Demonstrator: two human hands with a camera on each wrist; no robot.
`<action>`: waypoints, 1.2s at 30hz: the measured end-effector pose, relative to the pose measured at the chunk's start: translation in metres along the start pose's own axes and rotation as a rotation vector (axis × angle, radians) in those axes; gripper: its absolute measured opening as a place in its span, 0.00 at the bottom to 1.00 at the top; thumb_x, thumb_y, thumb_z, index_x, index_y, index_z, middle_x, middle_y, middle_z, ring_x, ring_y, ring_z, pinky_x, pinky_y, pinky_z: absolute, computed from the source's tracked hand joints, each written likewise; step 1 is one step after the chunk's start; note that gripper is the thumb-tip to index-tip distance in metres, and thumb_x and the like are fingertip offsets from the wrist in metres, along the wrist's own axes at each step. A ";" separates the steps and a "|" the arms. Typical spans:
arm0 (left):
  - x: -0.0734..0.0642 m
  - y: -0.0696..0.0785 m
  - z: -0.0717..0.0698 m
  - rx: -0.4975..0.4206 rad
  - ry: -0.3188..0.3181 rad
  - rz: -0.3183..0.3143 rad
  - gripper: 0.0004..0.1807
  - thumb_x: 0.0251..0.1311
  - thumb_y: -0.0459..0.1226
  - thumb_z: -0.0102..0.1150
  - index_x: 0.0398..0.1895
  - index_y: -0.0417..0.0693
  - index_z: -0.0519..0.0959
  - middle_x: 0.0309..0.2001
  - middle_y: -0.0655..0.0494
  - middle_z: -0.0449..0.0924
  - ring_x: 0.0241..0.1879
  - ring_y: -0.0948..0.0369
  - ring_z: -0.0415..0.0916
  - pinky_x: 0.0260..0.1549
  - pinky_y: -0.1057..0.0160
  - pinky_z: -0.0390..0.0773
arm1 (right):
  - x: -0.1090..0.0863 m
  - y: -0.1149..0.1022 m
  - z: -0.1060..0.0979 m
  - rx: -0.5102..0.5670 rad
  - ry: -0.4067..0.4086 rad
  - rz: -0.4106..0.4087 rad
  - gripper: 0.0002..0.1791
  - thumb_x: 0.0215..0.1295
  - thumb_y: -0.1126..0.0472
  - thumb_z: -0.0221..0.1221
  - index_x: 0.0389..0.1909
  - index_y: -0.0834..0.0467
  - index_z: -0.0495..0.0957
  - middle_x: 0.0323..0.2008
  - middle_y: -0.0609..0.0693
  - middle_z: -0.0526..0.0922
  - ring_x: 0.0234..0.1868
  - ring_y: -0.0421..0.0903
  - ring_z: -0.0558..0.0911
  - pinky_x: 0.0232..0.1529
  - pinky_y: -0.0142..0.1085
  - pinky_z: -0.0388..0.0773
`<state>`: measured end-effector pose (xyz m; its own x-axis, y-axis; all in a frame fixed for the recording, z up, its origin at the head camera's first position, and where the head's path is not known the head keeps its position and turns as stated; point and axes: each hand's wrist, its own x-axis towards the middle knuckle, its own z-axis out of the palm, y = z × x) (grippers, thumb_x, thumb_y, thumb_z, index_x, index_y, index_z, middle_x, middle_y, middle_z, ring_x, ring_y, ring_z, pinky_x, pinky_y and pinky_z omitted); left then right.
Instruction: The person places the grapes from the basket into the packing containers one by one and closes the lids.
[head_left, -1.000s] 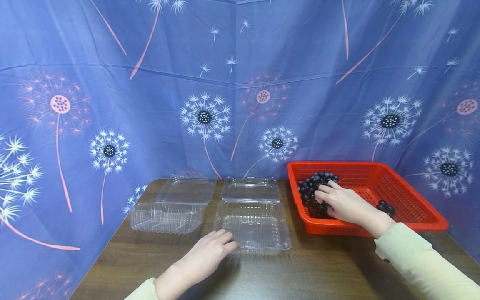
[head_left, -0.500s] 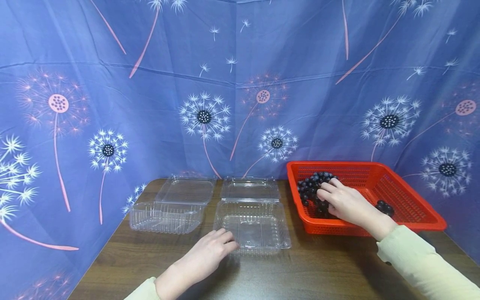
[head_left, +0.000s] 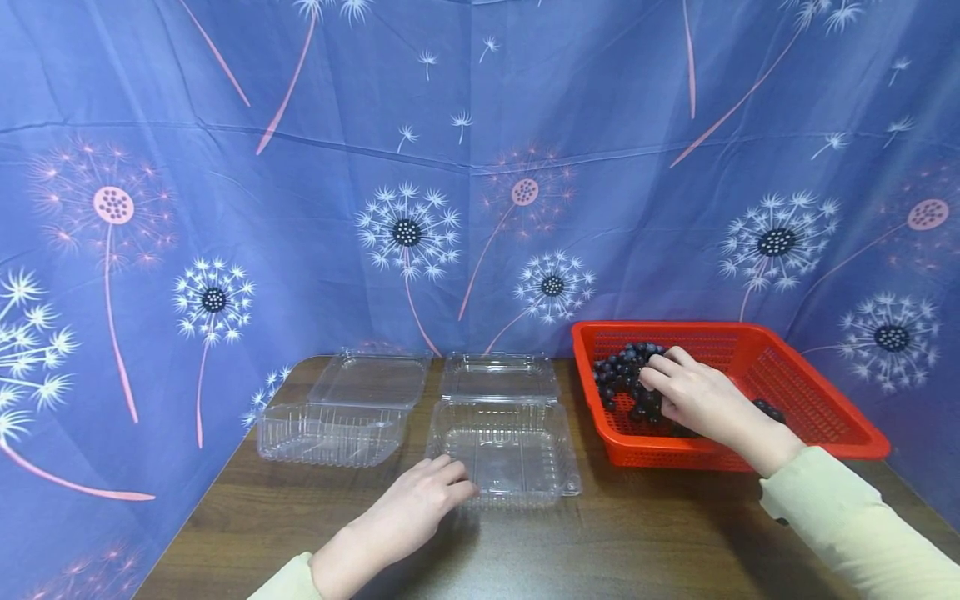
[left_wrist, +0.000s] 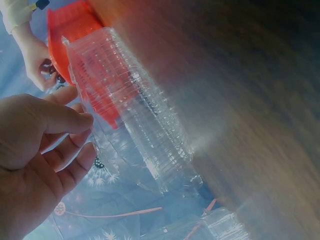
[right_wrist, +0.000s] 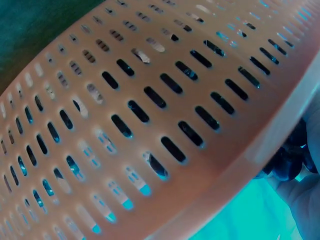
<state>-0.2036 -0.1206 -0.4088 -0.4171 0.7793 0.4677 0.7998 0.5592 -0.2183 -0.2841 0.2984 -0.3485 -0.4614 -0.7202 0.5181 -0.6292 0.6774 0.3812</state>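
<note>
Dark grapes (head_left: 624, 375) lie in bunches at the left end of a red perforated plastic basket (head_left: 821, 437). My right hand (head_left: 701, 400) reaches over the basket's near side with fingers curled down, gripping a bunch; its fingertips are partly hidden. In the right wrist view, dark grapes (right_wrist: 287, 162) show beside the fingers past the basket's rim. My left hand (head_left: 420, 500) is at the near left corner of an opened clear plastic clamshell box (head_left: 502, 462). Its fingers are loosely bent by the rim (left_wrist: 80, 87), with a gap between thumb and fingers; firm contact cannot be told.
A second clear clamshell box (head_left: 330, 437) stands opened to the left, its lid (head_left: 375, 379) laid back. More dark grapes (head_left: 768, 410) lie at the basket's right, partly behind the right wrist. A blue dandelion-print cloth (head_left: 465, 208) hangs behind the wooden table (head_left: 540, 550).
My right hand has shifted slightly right and up over the basket, now covering part of the small cluster at right. My left hand stays by the clamshell box.
</note>
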 end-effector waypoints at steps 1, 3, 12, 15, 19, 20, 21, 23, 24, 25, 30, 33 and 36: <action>0.000 0.000 0.000 0.000 0.001 -0.001 0.20 0.40 0.24 0.63 0.36 0.56 0.81 0.33 0.66 0.73 0.33 0.68 0.69 0.29 0.71 0.71 | 0.000 0.000 0.000 0.000 0.003 0.002 0.15 0.35 0.71 0.54 0.29 0.55 0.71 0.30 0.48 0.72 0.31 0.50 0.68 0.21 0.36 0.66; 0.000 0.000 0.000 0.001 0.004 -0.003 0.20 0.40 0.24 0.63 0.35 0.56 0.81 0.33 0.66 0.73 0.33 0.68 0.69 0.28 0.71 0.70 | 0.001 0.001 -0.001 -0.003 0.005 0.009 0.15 0.35 0.71 0.54 0.29 0.55 0.71 0.30 0.48 0.72 0.31 0.50 0.67 0.19 0.36 0.65; -0.001 0.000 0.001 0.000 0.002 -0.008 0.20 0.39 0.24 0.63 0.35 0.56 0.81 0.32 0.67 0.73 0.32 0.67 0.68 0.26 0.72 0.68 | 0.006 0.003 -0.009 -0.009 0.014 0.036 0.17 0.35 0.72 0.57 0.31 0.55 0.73 0.32 0.49 0.75 0.34 0.51 0.69 0.18 0.38 0.69; -0.001 0.000 0.000 -0.001 0.001 -0.010 0.19 0.41 0.25 0.64 0.35 0.56 0.81 0.32 0.67 0.73 0.32 0.68 0.68 0.26 0.72 0.68 | 0.008 0.003 -0.012 -0.011 0.023 0.036 0.17 0.35 0.73 0.57 0.30 0.55 0.72 0.32 0.49 0.74 0.33 0.51 0.68 0.20 0.38 0.69; -0.001 0.000 0.000 -0.003 -0.002 -0.013 0.17 0.43 0.27 0.64 0.36 0.56 0.81 0.33 0.67 0.74 0.32 0.68 0.68 0.26 0.72 0.68 | 0.011 0.004 -0.015 -0.012 0.031 0.035 0.16 0.35 0.73 0.56 0.29 0.55 0.71 0.30 0.48 0.72 0.33 0.50 0.67 0.18 0.36 0.65; -0.001 0.000 0.000 -0.004 -0.003 -0.013 0.17 0.44 0.27 0.64 0.36 0.56 0.82 0.33 0.67 0.74 0.32 0.68 0.67 0.26 0.72 0.68 | 0.012 0.004 -0.015 -0.012 0.034 0.035 0.16 0.35 0.73 0.56 0.29 0.55 0.71 0.29 0.47 0.72 0.33 0.50 0.67 0.17 0.35 0.65; -0.001 0.000 0.000 -0.005 -0.003 -0.013 0.17 0.44 0.27 0.64 0.36 0.56 0.82 0.33 0.67 0.74 0.32 0.68 0.67 0.25 0.73 0.67 | 0.012 0.004 -0.016 -0.013 0.036 0.033 0.16 0.35 0.73 0.56 0.29 0.55 0.71 0.29 0.47 0.72 0.33 0.50 0.67 0.17 0.35 0.64; -0.001 0.000 -0.001 -0.005 -0.003 -0.013 0.17 0.43 0.27 0.64 0.36 0.56 0.82 0.33 0.67 0.74 0.32 0.68 0.67 0.25 0.73 0.67 | 0.014 0.005 -0.018 -0.012 0.041 0.029 0.16 0.35 0.73 0.55 0.29 0.55 0.71 0.28 0.47 0.71 0.32 0.50 0.67 0.16 0.35 0.63; -0.001 0.000 -0.001 -0.004 -0.003 -0.012 0.17 0.43 0.27 0.64 0.36 0.56 0.82 0.33 0.67 0.74 0.31 0.68 0.67 0.25 0.73 0.67 | 0.014 0.006 -0.019 -0.012 0.044 0.028 0.16 0.35 0.73 0.55 0.29 0.55 0.71 0.28 0.47 0.71 0.32 0.50 0.67 0.16 0.35 0.63; -0.001 0.000 -0.001 -0.002 -0.003 -0.012 0.18 0.42 0.26 0.64 0.36 0.56 0.82 0.33 0.67 0.74 0.31 0.68 0.67 0.25 0.73 0.67 | 0.015 0.007 -0.020 -0.013 0.044 0.027 0.16 0.35 0.73 0.55 0.29 0.55 0.71 0.28 0.47 0.71 0.33 0.50 0.67 0.17 0.35 0.63; 0.000 0.000 -0.002 0.008 0.001 -0.007 0.19 0.40 0.25 0.64 0.35 0.56 0.81 0.32 0.67 0.74 0.31 0.67 0.68 0.25 0.72 0.68 | 0.017 0.009 -0.023 -0.010 0.049 0.025 0.17 0.34 0.73 0.56 0.29 0.55 0.70 0.28 0.47 0.69 0.33 0.51 0.68 0.19 0.37 0.65; 0.000 0.000 -0.002 0.011 0.003 -0.003 0.20 0.39 0.25 0.64 0.35 0.56 0.81 0.32 0.67 0.74 0.31 0.67 0.68 0.25 0.72 0.67 | 0.018 0.009 -0.025 -0.007 0.049 0.015 0.17 0.34 0.74 0.56 0.29 0.56 0.70 0.28 0.47 0.69 0.33 0.51 0.68 0.20 0.38 0.66; 0.001 0.000 -0.002 0.011 0.000 -0.002 0.20 0.39 0.24 0.64 0.35 0.56 0.81 0.32 0.67 0.74 0.31 0.67 0.68 0.25 0.73 0.67 | 0.019 0.009 -0.027 -0.007 0.046 0.010 0.16 0.34 0.74 0.56 0.29 0.56 0.70 0.28 0.47 0.69 0.33 0.51 0.67 0.20 0.37 0.65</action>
<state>-0.2028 -0.1204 -0.4068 -0.4187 0.7780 0.4683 0.7940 0.5639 -0.2270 -0.2817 0.2950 -0.3145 -0.4382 -0.7061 0.5562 -0.6205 0.6853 0.3811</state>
